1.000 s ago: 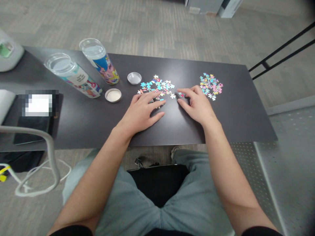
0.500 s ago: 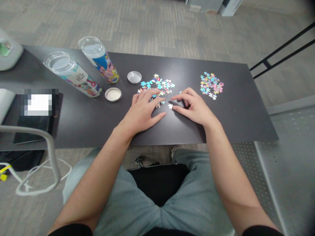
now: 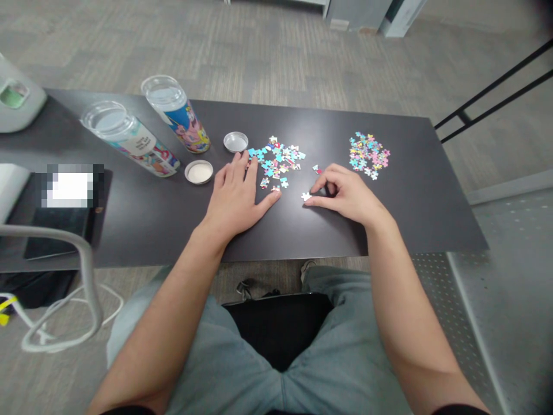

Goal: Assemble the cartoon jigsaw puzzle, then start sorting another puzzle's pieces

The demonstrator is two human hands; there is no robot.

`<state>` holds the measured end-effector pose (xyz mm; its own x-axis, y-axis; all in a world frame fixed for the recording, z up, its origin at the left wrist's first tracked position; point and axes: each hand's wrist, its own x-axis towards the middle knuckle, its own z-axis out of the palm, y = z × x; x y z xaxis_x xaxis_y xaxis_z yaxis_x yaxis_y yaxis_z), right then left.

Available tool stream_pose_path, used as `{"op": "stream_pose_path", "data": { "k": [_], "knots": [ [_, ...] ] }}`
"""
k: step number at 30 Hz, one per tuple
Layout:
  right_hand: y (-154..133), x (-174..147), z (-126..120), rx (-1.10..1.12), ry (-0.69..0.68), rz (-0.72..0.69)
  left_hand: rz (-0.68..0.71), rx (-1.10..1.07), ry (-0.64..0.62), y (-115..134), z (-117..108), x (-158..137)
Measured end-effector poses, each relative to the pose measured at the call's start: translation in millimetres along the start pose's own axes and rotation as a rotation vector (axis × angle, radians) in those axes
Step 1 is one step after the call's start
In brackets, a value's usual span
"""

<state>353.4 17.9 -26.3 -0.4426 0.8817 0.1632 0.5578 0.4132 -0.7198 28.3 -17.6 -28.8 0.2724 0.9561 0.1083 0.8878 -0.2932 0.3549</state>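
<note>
My left hand (image 3: 237, 199) lies on the dark table with its fingers spread, at the left side of a loose pile of jigsaw puzzle pieces (image 3: 279, 158). Its fingertips reach the pile's edge and nothing is gripped. Between the thumb and forefinger of my right hand (image 3: 345, 193) is a whitish puzzle piece (image 3: 306, 196), close to the tabletop. Just beyond those fingers a red and white piece (image 3: 317, 169) lies apart. Farther right sits a second pile of pieces (image 3: 368, 155), mostly pink, yellow and blue.
Two clear-topped tubes with cartoon prints, a nearer one (image 3: 133, 141) and a farther one (image 3: 179, 118), stand at the left. Beside them lie two round lids (image 3: 235, 142). A dark flat device (image 3: 56, 230) and a pale tubular frame (image 3: 88, 271) are farther left. The table (image 3: 415, 213) ends near my lap.
My left hand has slid left, uncovering more of the pile. My right thumb and forefinger have closed on the whitish piece, which has shifted slightly right and toward me.
</note>
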Motion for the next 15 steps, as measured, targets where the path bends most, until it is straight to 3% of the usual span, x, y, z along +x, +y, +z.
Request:
{"op": "stream_pose_path", "data": {
  "k": [11, 15],
  "knots": [
    [-11, -2, -2, 0.041, -0.114, -0.044, 0.075, 0.002, -0.069, 4, 4, 4],
    [2, 2, 1, -0.003, 0.088, 0.034, 0.058, -0.038, -0.033, 3, 5, 6]
  ]
}}
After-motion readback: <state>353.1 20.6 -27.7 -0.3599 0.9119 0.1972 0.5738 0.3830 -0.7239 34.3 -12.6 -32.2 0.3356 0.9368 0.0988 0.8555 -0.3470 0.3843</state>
